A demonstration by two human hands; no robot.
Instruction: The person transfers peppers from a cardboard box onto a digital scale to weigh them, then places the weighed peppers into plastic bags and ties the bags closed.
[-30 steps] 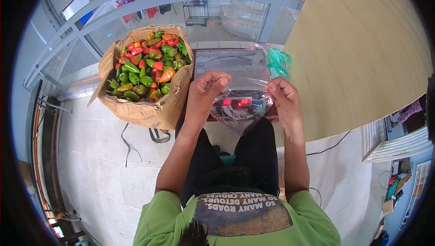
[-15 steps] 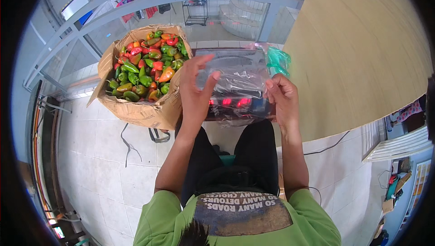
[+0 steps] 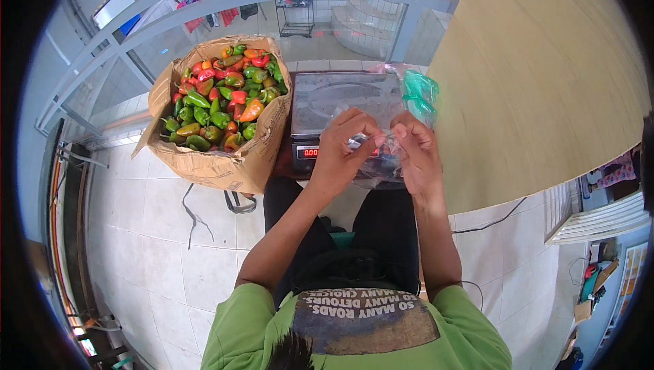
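Observation:
Between my two hands is a clear plastic bag (image 3: 371,180), its edge bunched at my fingertips. My left hand (image 3: 349,148) pinches it from the left. My right hand (image 3: 416,148) pinches it close beside, thumb and fingers together. The hands are over the front of a digital weighing scale (image 3: 315,101) with a grey flat platform and a red lit display, partly hidden by my fingers and the bag. To the left stands an open cardboard box (image 3: 235,169) full of red, green and orange peppers (image 3: 218,101).
Green and clear plastic bags (image 3: 420,90) lie at the scale's right. A large curved wooden board (image 3: 538,90) fills the right side. Beyond the box and scale runs a grey metal railing (image 3: 272,3). A black strap (image 3: 240,204) lies on the tiled floor (image 3: 170,234).
My left hand has moved right, off the scale's left side, and its fingers have closed on the bag beside my right hand. More of the platform now shows.

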